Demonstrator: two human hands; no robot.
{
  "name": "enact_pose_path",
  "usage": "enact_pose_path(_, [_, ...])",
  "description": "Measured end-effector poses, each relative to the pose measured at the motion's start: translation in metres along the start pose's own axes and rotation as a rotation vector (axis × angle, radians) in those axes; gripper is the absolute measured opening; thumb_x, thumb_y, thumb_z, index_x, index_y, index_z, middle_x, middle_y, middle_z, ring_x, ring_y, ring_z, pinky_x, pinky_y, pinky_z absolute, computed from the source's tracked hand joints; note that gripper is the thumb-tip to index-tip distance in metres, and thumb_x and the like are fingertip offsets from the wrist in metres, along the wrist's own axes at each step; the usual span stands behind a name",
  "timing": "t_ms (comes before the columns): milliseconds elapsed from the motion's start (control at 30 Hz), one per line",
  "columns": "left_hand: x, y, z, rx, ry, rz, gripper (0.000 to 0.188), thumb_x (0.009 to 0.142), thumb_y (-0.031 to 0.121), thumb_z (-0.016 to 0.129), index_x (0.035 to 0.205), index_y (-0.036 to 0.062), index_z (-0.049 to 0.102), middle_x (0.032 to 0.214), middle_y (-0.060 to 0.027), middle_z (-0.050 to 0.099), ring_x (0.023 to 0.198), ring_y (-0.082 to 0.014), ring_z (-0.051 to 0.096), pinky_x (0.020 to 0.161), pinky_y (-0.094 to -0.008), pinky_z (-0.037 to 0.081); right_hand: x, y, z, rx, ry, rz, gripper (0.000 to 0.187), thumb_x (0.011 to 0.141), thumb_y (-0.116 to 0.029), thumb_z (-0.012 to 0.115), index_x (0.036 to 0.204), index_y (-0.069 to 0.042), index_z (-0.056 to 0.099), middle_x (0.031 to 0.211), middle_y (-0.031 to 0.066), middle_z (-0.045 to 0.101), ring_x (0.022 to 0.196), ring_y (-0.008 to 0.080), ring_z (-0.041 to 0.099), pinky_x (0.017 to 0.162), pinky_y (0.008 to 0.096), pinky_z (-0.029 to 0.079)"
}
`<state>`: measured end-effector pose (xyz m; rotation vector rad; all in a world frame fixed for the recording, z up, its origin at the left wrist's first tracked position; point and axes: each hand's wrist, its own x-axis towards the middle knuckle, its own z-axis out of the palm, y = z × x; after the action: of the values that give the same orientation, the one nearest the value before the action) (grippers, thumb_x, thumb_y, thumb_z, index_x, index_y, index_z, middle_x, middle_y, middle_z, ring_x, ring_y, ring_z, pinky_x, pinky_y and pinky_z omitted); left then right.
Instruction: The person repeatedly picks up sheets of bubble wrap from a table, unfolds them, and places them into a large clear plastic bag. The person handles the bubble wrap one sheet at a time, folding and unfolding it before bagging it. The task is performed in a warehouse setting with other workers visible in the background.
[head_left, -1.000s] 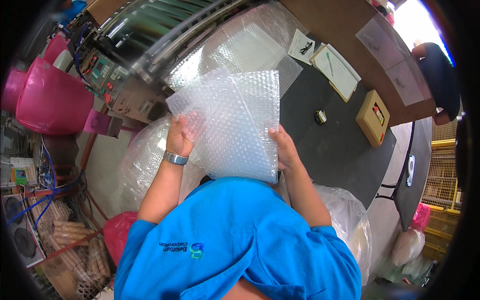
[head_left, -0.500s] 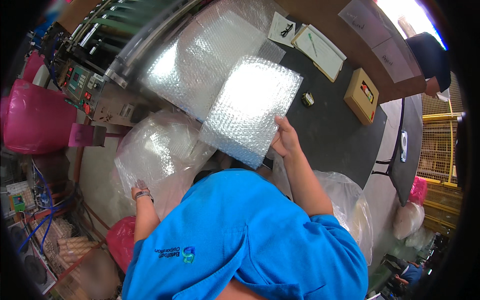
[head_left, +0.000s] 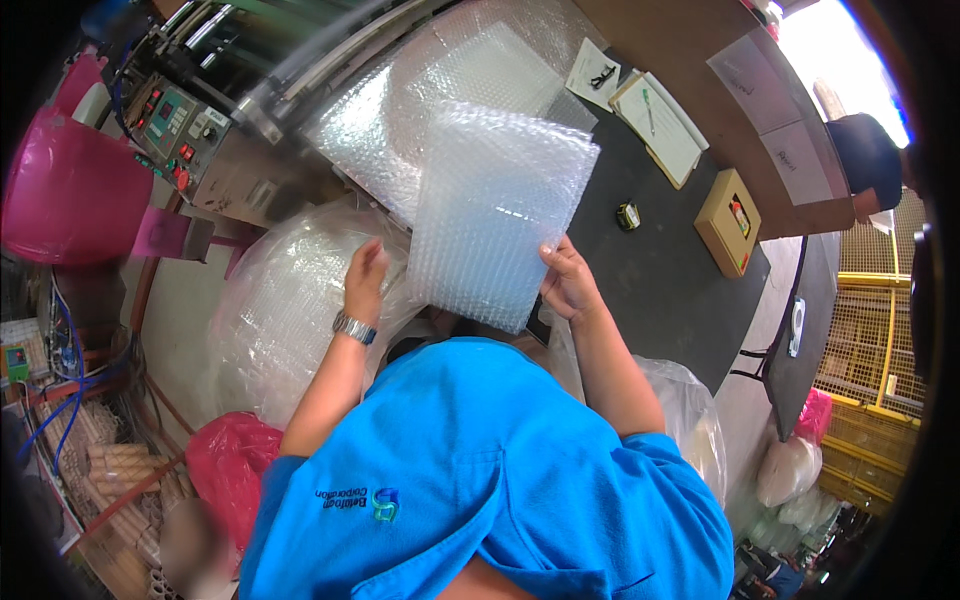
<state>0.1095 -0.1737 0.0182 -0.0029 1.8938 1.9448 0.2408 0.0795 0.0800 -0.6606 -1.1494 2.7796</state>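
Note:
My right hand (head_left: 569,280) pinches the right edge of a bubble wrap sheet (head_left: 500,215), perhaps a flat pouch, held upright in front of my chest. Light passes through it, and blue shows behind the bubbles. To its left my left hand (head_left: 367,278) is raised with the fingers up and nothing in it, apart from the sheet. Below and beside that hand bulges a large clear plastic bag (head_left: 290,310) that appears to hold bubble wrap. More bubble wrap (head_left: 370,115) lies in layers on the table behind the held piece.
On the dark table (head_left: 660,290) lie a tape measure (head_left: 627,215), a clipboard with papers (head_left: 660,130) and a cardboard box (head_left: 728,222). A machine control panel (head_left: 175,135) stands left, near a pink-covered chair (head_left: 75,190). Another person's arm (head_left: 868,190) shows at far right.
My left hand has come up from the clear bag toward the sheet's left side. The sheet has tilted, losing its bright glare, and stays in my right hand.

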Motion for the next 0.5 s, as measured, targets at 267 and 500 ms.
enact_pose_path(267, [0.025,0.024,0.04,0.293,-0.153,0.194,0.027,0.078,0.015,0.061,0.098,0.0055,0.046,0.086,-0.0027,0.052,0.081,-0.0125,0.049,0.072,-0.0255,0.042,-0.009,0.008,0.021,0.052,-0.003,-0.048,0.048,0.083,-0.025,0.053,0.124,-0.007,0.036,0.117,0.0106,0.046,0.11,0.0223,0.042,0.091,0.0384,0.037])
enact_pose_path(500, [0.011,0.057,0.04,-0.562,-0.33,-0.045,0.019,0.081,0.012,0.055,0.098,0.0099,0.046,0.092,-0.0041,0.055,0.082,-0.0146,0.054,0.07,-0.0318,0.047,-0.011,0.003,0.003,0.01,0.088,-0.075,0.04,0.085,-0.025,0.051,0.119,-0.008,0.041,0.111,0.009,0.051,0.1,0.0211,0.05,0.085,0.0365,0.042])
